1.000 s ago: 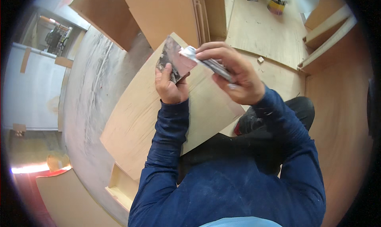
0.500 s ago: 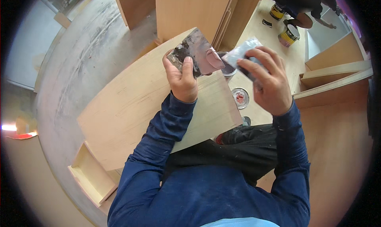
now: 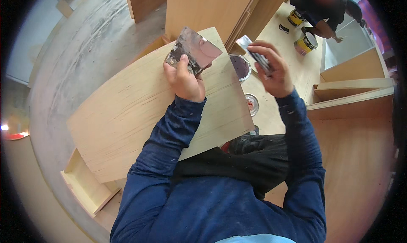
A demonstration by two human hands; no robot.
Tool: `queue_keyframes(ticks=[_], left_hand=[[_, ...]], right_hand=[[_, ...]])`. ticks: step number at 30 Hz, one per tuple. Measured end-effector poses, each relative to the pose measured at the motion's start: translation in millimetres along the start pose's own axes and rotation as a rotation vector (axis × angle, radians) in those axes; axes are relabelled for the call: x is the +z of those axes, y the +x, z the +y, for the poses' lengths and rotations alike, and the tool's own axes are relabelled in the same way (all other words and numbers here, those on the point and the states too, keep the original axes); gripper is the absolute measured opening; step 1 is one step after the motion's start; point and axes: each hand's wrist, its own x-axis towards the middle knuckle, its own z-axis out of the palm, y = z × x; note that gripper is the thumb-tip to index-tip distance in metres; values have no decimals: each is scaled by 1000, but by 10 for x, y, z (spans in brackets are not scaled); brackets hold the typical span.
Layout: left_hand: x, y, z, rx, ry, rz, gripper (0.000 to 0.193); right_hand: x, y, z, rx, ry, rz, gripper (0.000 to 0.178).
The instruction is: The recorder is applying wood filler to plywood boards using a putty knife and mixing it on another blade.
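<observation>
In my left hand (image 3: 185, 82) is a flat, square, smeared plate (image 3: 186, 52) with pinkish putty (image 3: 207, 53) spread over its right part. My thumb lies on top of the plate and the fingers wrap beneath. To the right, my right hand (image 3: 276, 73) grips a broad putty knife (image 3: 259, 59), its pale edge tilted up and left, apart from the plate. Much of the knife is hidden by my fingers. Below both hands lies a pale wooden panel (image 3: 152, 115) with thin dark streaks in its grain.
An open tub (image 3: 241, 68) of greyish paste stands past the panel's right edge, near a round smeared lid (image 3: 252, 104). A wooden drawer (image 3: 87, 188) is at lower left. Cabinets (image 3: 203, 14) rise ahead. At far right a person (image 3: 318, 7) bends beside yellow-black buckets (image 3: 306, 44).
The putty knife has moved away from the plate, up and slightly left, and turned more edge-on. My left hand with the plate has shifted a little left.
</observation>
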Motion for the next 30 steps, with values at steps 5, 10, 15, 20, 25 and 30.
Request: queue_keyframes(ticks=[5,10,15,20,25,30], left_hand=[[13,-25,38,-24,-52,-7,37],[19,-47,123,-62,-94,-17,35],[-47,2,139,-54,-127,39,34],[17,-22,105,-38,-20,-31,40],[11,-9,98,-29,-41,1,40],[42,-26,105,-71,-50,-27,41]], right_hand=[[353,3,270,-71,-18,51,55],[470,130,337,-127,-58,-7,58],[339,-9,325,-258,-267,-146,61],[-161,-110,51,-151,-418,-319,57],[-43,305,-255,-110,-522,-262,52],[103,476,-164,-196,-679,-244,46]])
